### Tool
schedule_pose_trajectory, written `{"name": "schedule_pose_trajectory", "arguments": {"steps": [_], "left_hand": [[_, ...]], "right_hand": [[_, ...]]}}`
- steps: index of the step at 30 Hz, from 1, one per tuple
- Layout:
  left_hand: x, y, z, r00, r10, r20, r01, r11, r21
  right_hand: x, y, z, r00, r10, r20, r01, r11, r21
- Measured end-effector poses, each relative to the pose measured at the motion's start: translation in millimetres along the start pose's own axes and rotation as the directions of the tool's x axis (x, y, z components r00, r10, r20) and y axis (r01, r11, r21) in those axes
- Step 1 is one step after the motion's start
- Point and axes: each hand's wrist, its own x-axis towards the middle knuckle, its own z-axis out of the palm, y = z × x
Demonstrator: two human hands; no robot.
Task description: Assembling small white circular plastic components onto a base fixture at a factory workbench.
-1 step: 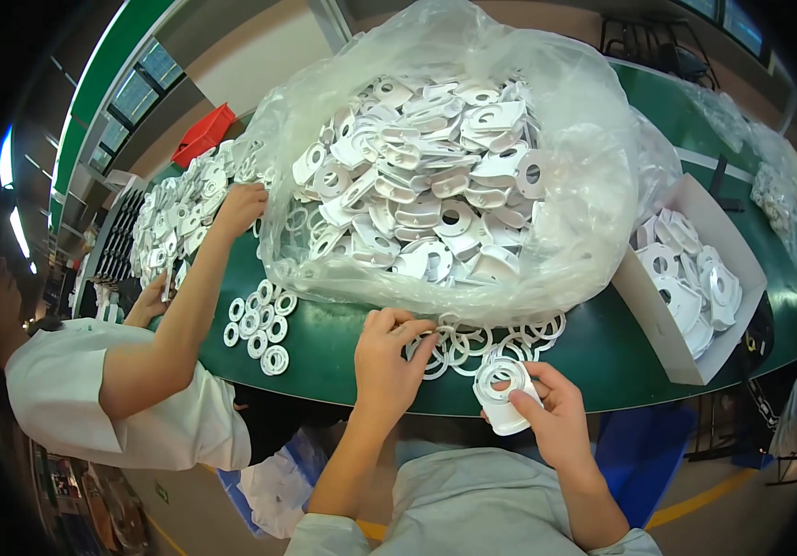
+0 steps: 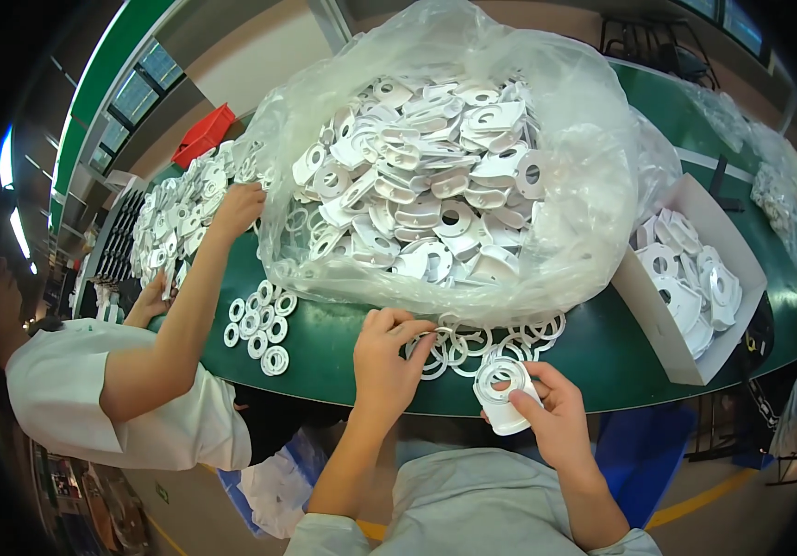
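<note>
In my right hand is a white plastic part with a round, ringed opening at one end and a flat tab toward me. My thumb lies on its face, fingers behind. My left hand reaches to a loose pile of white rings at the table's near side, thumb and forefinger closed at the edge of one white ring. Just behind the pile, a large clear plastic bag stands opened out, heaped with similar white parts.
The green table curves around me. An open box of white parts stands at right. At left, a co-worker handles parts beside a white heap, several small discs and a red bin. Blue containers stand below.
At the left, the co-worker's hands have shifted very slightly. My own hands and the part I hold have hardly moved.
</note>
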Motion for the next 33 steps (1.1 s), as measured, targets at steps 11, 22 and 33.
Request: {"name": "schedule_pose_trajectory", "arguments": {"steps": [11,22,33], "left_hand": [[11,14,-8,0.871,-0.484,0.084,0.408,0.616,-0.674],[-5,9,-22,0.899,-0.373,0.228,0.345,0.285,-0.894],[-17,19,-20,0.915,-0.327,0.236,0.39,0.568,-0.725]], "right_hand": [[1,-6,1,0.991,0.119,0.061,-0.124,0.988,0.096],[3,-4,-1,0.987,0.136,0.088,-0.151,0.968,0.198],[0,-1,1,0.984,0.145,0.1,-0.164,0.964,0.211]]}}
